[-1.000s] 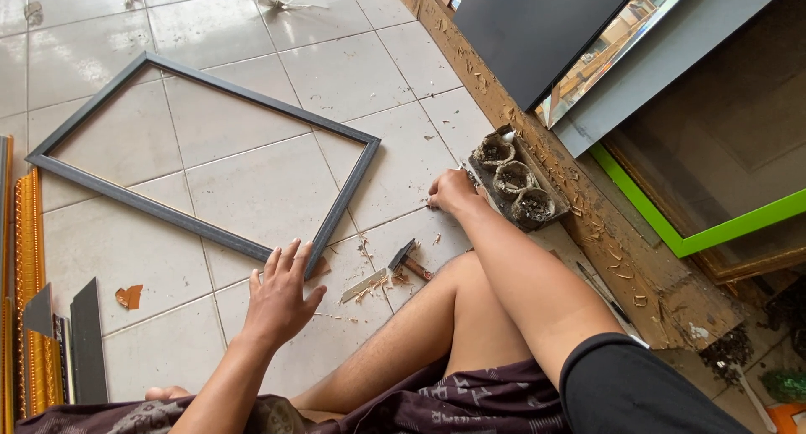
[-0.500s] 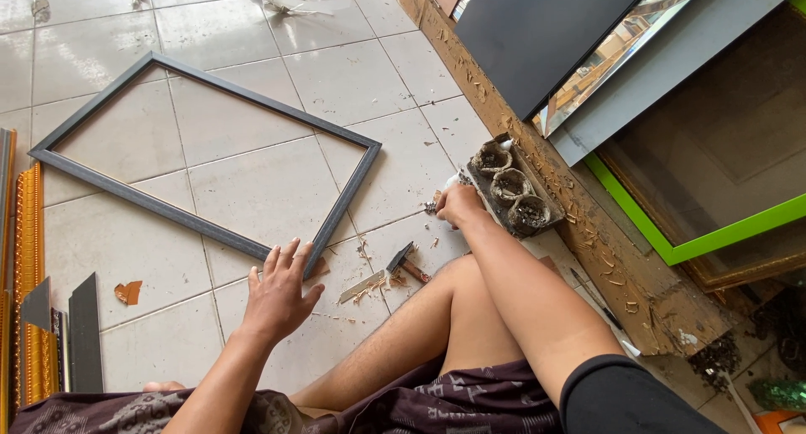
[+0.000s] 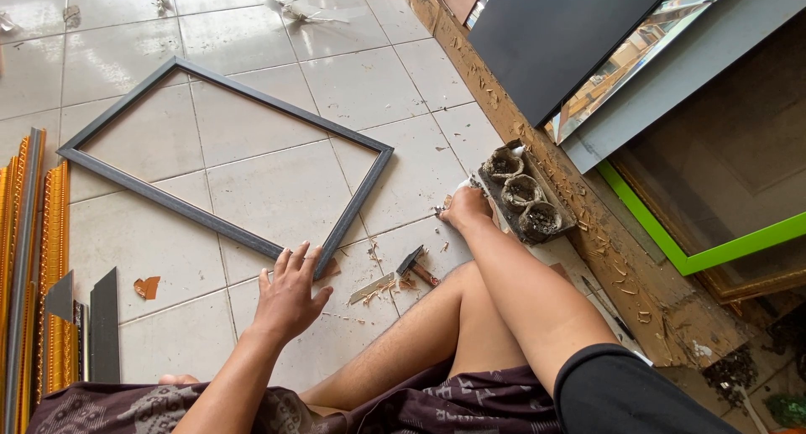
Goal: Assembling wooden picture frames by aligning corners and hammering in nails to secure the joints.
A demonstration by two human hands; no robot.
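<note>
I sit on a tiled floor with an empty dark grey picture frame (image 3: 220, 155) lying flat in front of me. My left hand (image 3: 289, 293) rests palm down with fingers spread on the frame's nearest corner. My right hand (image 3: 464, 207) reaches to the right and pinches some small pale bits at the edge of a dark tray (image 3: 525, 195) with three round cups. A small hammer (image 3: 409, 264) lies on the tiles between my hands, beside a flat metal blade (image 3: 369, 289).
Gold moulding strips (image 3: 34, 258) and short dark offcuts (image 3: 102, 325) lie at the left. A rough wooden beam (image 3: 588, 216) with shavings runs along the right. Dark panels, a mirror and a green frame (image 3: 672, 241) lean beyond it.
My right hand has shifted slightly along the tray's edge and closed on small bits. The left hand has stayed on the frame corner. The camera has tilted a little.
</note>
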